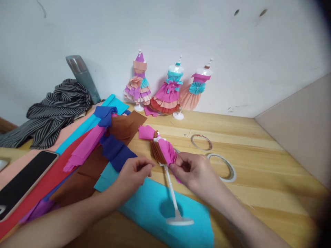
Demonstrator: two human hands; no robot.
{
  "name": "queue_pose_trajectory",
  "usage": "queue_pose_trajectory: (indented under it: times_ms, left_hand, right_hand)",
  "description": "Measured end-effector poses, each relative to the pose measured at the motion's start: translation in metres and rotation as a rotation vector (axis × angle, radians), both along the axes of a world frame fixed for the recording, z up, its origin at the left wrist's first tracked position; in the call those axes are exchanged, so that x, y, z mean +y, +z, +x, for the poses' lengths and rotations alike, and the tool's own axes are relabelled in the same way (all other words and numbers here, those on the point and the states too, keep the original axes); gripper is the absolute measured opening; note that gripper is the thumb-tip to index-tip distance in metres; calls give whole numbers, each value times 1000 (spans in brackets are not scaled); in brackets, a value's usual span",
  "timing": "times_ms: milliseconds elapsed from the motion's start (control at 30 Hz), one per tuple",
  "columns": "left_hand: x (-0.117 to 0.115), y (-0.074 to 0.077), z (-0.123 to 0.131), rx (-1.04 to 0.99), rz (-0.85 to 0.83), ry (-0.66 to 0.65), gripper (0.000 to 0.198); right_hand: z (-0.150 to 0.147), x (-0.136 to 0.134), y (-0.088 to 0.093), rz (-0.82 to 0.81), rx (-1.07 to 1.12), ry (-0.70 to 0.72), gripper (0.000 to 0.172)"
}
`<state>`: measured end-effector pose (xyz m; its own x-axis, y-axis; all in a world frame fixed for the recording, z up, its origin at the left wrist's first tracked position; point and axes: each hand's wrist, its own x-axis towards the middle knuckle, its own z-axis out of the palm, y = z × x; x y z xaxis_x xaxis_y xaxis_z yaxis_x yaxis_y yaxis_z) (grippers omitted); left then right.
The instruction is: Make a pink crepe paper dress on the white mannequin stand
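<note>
A small white dress-form stand [171,187] lies tilted over the table, its round base [180,221] toward me. Its torso is wrapped in pleated brown crepe paper [157,151], with pink crepe paper [167,148] gathered across it. My right hand [192,168] is closed, pinching the lower end of the pink crepe paper between thumb and fingertips. Just left of the form, my left hand [137,172] has its fingers curled and thumb pressed to them; whatever they hold, if anything, does not show. Beneath the stand's base spreads a turquoise crepe sheet [147,210].
Three dressed forms [139,82] stand along the wall. Tape rolls [227,179] lie to the right. Leftward are blue crepe pieces [116,151], brown sheets [124,125], a black-screened phone [26,182], a striped cloth [59,110] and a leaning grey-green bottle [85,79].
</note>
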<state>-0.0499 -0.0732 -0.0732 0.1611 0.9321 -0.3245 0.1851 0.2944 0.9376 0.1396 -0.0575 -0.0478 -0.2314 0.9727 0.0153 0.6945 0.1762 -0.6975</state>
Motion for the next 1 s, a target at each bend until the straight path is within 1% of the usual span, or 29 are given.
queue_pose_trajectory:
  times_ms: [67, 133, 200, 300, 467, 567, 767, 900, 1000]
  left_hand:
    - [0, -1, -2, -68, -128, -50, 31]
    - [-3, -3, -1, -138, -192, -83, 38]
    - [-6, -5, 0, -245, -239, -52, 40]
    - [-10, -8, 1, -381, -303, 21, 41]
    - [-10, -7, 0, -428, -311, 113, 44]
    - [-9, -6, -1, -438, -322, 114, 44]
    - [-8, -7, -4, -420, -302, 101, 39]
    - [-6, -8, -5, -435, -305, 106, 37]
    - [-3, -8, -4, -440, -304, 115, 36]
  right_hand:
    - [-8, -3, -3, 18, 5, 21, 23]
    - [-18, -6, -11, 49, 14, 67, 23]
    - [-26, -8, -19, 40, 48, 92, 20]
    - [-31, -10, -27, -10, 134, 74, 19]
    - [-33, -12, -29, -48, 242, 44, 20]
    - [-34, -11, -29, -94, 297, 37, 19]
    - [-32, -8, -30, -264, 424, 58, 18]
    - [-33, -6, -31, -291, 448, 66, 19]
    - [-31, -3, -26, -284, 460, 67, 20]
